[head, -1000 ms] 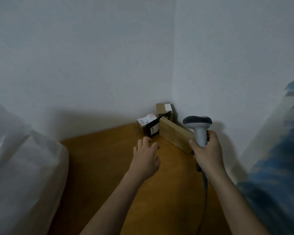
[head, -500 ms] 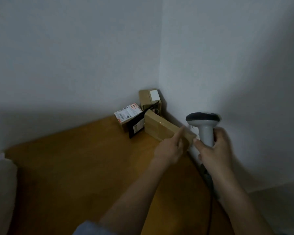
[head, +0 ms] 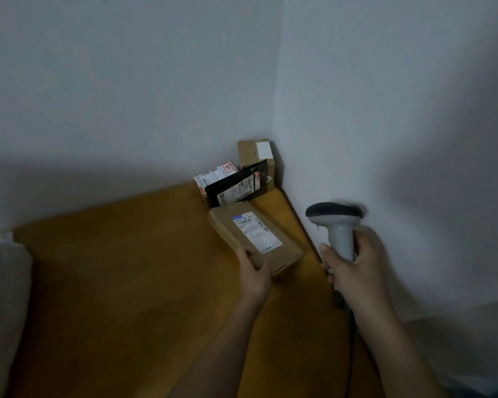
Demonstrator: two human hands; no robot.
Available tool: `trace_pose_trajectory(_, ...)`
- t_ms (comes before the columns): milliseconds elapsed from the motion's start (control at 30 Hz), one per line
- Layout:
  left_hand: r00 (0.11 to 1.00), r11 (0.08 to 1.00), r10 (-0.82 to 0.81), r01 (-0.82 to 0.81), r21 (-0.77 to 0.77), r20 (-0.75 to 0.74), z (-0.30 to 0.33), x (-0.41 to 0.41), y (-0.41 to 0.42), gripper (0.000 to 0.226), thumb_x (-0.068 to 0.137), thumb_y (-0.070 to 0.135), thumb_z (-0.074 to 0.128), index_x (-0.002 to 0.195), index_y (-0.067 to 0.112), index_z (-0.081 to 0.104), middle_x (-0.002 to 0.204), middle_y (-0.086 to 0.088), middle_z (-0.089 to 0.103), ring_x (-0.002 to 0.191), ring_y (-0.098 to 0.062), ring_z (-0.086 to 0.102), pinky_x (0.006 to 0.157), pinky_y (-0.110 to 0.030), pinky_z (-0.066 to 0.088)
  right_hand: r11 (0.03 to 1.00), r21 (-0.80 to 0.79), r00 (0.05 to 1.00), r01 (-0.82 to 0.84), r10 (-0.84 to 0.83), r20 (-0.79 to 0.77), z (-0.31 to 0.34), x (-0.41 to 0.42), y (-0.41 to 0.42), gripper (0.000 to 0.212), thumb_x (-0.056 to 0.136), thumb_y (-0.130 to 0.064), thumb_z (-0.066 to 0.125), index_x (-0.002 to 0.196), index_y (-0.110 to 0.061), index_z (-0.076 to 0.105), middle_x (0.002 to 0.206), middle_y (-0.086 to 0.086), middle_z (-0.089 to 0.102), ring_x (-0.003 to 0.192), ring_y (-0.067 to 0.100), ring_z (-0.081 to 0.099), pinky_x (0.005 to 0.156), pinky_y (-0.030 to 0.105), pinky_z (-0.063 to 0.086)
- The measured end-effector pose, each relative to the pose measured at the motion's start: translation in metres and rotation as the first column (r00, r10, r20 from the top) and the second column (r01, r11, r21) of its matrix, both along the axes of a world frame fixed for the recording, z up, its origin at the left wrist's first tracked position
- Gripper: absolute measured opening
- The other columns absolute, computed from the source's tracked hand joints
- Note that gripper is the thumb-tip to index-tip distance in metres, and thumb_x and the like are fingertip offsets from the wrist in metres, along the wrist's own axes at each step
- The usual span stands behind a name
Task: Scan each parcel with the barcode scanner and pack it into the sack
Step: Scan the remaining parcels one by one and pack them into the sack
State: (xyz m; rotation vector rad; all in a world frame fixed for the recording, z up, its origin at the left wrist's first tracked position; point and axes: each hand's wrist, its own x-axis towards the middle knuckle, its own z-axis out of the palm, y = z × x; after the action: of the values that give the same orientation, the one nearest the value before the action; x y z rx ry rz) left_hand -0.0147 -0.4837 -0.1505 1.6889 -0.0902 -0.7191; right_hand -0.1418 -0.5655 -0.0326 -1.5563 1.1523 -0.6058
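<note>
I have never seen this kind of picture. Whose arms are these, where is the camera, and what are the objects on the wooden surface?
No machine here: the arms belong to a person wearing a camera on the head, looking down. The left hand grips a flat cardboard parcel, its label facing up. The right hand holds a grey barcode scanner beside it. On the wooden table, in the corner, wait a black parcel, a labelled box and a cardboard box. The white sack shows at the left edge.

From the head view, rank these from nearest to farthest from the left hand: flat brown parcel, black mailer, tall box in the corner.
From the left hand:
1. Flat brown parcel, gripped by that hand at its near end.
2. Black mailer, leaning just behind the parcel.
3. Tall box, upright in the wall corner.
</note>
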Motion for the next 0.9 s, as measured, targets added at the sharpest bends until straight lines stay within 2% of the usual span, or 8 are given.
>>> trace_pose_trajectory(133, 0.984, 0.992, 0.111, -0.118, -0.049, -0.140, 0.014, -0.009, 0.040, 0.043, 0.093, 0.009, 0.061, 0.114, 0.028, 0.029, 0.119, 0.003, 0.050, 0.103, -0.020, 0.059, 0.067, -0.031, 0.059, 0.994, 0.069, 0.995, -0.081, 0.076, 0.067, 0.015, -0.005, 0.006, 0.019, 0.090, -0.035, 0.066, 0.102, -0.023, 0.056, 0.083, 0.009, 0.062, 0.059, 0.008, 0.060, 0.049, 0.020, 0.050)
trace_pose_trajectory(233, 0.970, 0.983, 0.162, -0.174, -0.056, -0.181, 0.032, -0.019, 0.065, 0.049, 0.092, 0.009, 0.063, 0.117, 0.028, 0.026, 0.120, -0.002, 0.052, 0.107, -0.025, 0.060, 0.066, -0.031, 0.058, 0.984, 0.078, 0.983, -0.160, 0.151, 0.102, 0.031, -0.010, 0.013, 0.020, 0.092, -0.039, 0.061, 0.101, -0.021, 0.057, 0.074, 0.005, 0.061, 0.050, 0.002, 0.057, 0.045, 0.016, 0.046)
trace_pose_trajectory(333, 0.963, 0.977, 0.206, -0.213, -0.024, -0.172, 0.050, -0.027, 0.084, 0.045, 0.092, 0.009, 0.064, 0.112, 0.025, 0.027, 0.119, -0.007, 0.053, 0.106, -0.026, 0.061, 0.072, -0.034, 0.058, 0.961, 0.075, 0.956, -0.265, 0.252, 0.148, 0.053, -0.014, 0.021, 0.021, 0.094, -0.042, 0.057, 0.099, -0.021, 0.058, 0.070, 0.001, 0.061, 0.050, 0.002, 0.058, 0.045, 0.015, 0.046)
trace_pose_trajectory(467, 0.951, 0.958, 0.287, -0.287, 0.021, -0.113, 0.070, -0.038, 0.104, 0.035, 0.091, 0.007, 0.065, 0.101, 0.018, 0.034, 0.116, -0.011, 0.056, 0.102, -0.027, 0.062, 0.083, -0.044, 0.059, 0.888, 0.073, 0.883, -0.453, 0.437, 0.172, 0.086, -0.019, 0.034, 0.026, 0.097, -0.047, 0.049, 0.106, -0.024, 0.058, 0.074, 0.006, 0.061, 0.051, 0.004, 0.057, 0.047, 0.018, 0.046)
trace_pose_trajectory(567, 0.942, 0.945, 0.326, -0.326, 0.014, -0.081, 0.085, -0.047, 0.119, 0.032, 0.092, 0.009, 0.066, 0.099, 0.018, 0.035, 0.115, -0.011, 0.056, 0.101, -0.027, 0.063, 0.083, -0.043, 0.059, 0.834, 0.047, 0.828, -0.550, 0.536, 0.163, 0.108, -0.024, 0.046, 0.029, 0.098, -0.047, 0.046, 0.101, -0.022, 0.060, 0.072, 0.004, 0.062, 0.051, 0.003, 0.056, 0.049, 0.019, 0.046)
trace_pose_trajectory(667, 0.930, 0.931, 0.363, -0.365, -0.008, -0.063, 0.097, -0.054, 0.133, 0.033, 0.091, 0.009, 0.066, 0.100, 0.018, 0.036, 0.114, -0.011, 0.056, 0.098, -0.026, 0.063, 0.077, -0.038, 0.059, 0.803, -0.016, 0.790, -0.595, 0.589, 0.173, 0.126, -0.028, 0.059, 0.025, 0.100, -0.043, 0.046, 0.100, -0.022, 0.060, 0.073, 0.003, 0.061, 0.049, -0.001, 0.054, 0.047, 0.015, 0.045)
trace_pose_trajectory(767, 0.914, 0.914, 0.403, -0.404, -0.019, -0.049, 0.105, -0.057, 0.145, 0.034, 0.091, 0.009, 0.066, 0.104, 0.017, 0.036, 0.114, -0.011, 0.057, 0.098, -0.027, 0.064, 0.080, -0.041, 0.060, 0.786, -0.063, 0.769, -0.614, 0.615, 0.173, 0.142, -0.033, 0.070, 0.026, 0.100, -0.042, 0.046, 0.098, -0.021, 0.062, 0.070, 0.002, 0.061, 0.049, -0.001, 0.054, 0.046, 0.014, 0.045)
trace_pose_trajectory(900, 0.906, 0.905, 0.421, -0.423, -0.040, -0.039, 0.116, -0.058, 0.158, 0.036, 0.091, 0.010, 0.067, 0.108, 0.016, 0.036, 0.115, -0.010, 0.058, 0.101, -0.026, 0.065, 0.076, -0.035, 0.060, 0.763, -0.122, 0.740, -0.635, 0.646, 0.188, 0.161, -0.038, 0.083, 0.028, 0.100, -0.042, 0.045, 0.095, -0.020, 0.063, 0.061, -0.008, 0.062, 0.049, -0.002, 0.055, 0.045, 0.013, 0.042)
